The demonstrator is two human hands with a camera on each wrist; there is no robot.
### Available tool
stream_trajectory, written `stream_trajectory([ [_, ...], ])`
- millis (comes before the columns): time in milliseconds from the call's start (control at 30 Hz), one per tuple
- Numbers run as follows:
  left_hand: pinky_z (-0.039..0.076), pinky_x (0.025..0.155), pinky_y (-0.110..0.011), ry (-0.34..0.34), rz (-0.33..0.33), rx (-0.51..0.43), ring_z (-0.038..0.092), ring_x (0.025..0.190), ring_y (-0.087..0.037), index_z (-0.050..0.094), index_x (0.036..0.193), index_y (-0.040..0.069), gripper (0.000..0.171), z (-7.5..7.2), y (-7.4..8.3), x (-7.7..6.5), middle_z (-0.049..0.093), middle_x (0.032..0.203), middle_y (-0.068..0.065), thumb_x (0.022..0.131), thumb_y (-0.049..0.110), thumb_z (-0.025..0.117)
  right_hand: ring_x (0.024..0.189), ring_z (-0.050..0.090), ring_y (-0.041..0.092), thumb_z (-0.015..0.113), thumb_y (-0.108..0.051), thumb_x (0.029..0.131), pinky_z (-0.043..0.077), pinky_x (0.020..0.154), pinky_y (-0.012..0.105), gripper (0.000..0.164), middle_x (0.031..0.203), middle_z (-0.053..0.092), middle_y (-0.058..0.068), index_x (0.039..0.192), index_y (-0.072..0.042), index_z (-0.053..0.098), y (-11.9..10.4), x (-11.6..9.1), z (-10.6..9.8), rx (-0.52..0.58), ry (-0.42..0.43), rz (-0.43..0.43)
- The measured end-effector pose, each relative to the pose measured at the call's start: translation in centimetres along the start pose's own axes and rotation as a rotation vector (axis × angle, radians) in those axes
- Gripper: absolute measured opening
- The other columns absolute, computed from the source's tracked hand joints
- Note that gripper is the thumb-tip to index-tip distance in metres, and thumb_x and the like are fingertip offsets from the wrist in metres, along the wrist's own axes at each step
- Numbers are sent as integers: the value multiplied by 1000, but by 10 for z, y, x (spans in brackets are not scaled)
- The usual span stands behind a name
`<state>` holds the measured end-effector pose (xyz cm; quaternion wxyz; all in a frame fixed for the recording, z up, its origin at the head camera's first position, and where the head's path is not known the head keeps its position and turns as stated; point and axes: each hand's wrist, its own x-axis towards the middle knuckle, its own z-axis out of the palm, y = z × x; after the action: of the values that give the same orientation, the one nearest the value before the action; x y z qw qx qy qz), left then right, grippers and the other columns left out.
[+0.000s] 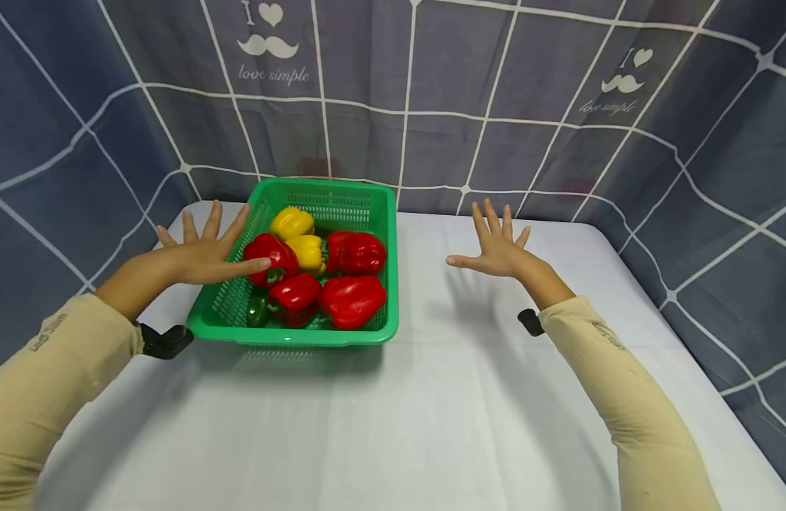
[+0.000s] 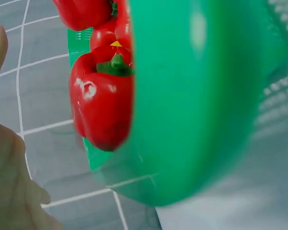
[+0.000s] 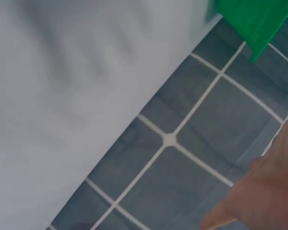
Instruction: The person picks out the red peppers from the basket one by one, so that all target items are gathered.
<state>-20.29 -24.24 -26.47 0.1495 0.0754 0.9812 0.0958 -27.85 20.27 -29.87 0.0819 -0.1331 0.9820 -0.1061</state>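
A green plastic basket [image 1: 393, 284] stands on the white table, left of the middle. Inside lie several red bell peppers [image 1: 353, 301], two yellow bell peppers [image 1: 292, 223] and a dark green vegetable [image 1: 257, 310] partly hidden by the front wall. My left hand [image 1: 204, 259] spreads its fingers over the basket's left rim, its thumb overlapping a red pepper in the head view. Nothing is in its grasp. My right hand [image 1: 498, 252], fingers spread and holding nothing, hovers over the table to the right of the basket. The left wrist view shows a red pepper [image 2: 103, 100] beyond the blurred green rim.
A white cloth [image 1: 444, 411] covers the table. Dark grey-blue curtains [image 1: 450, 152] with white grid lines and printed lettering stand behind the table and along both sides. Each wrist bears a black device [image 1: 166, 342] at the end of a beige sleeve.
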Motion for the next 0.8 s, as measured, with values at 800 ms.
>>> stream_trajectory([
  [800,-9,82,-79,-8,158,-425,-20,127,-55,-30,138,27,81,33,-53,-15,-24,146,-24,93,47,34,133,-30,31,58,-65,71,-12,97,69,112,149,-27,-1,142,-30,-22,-77,47,4,124,-61,-227],
])
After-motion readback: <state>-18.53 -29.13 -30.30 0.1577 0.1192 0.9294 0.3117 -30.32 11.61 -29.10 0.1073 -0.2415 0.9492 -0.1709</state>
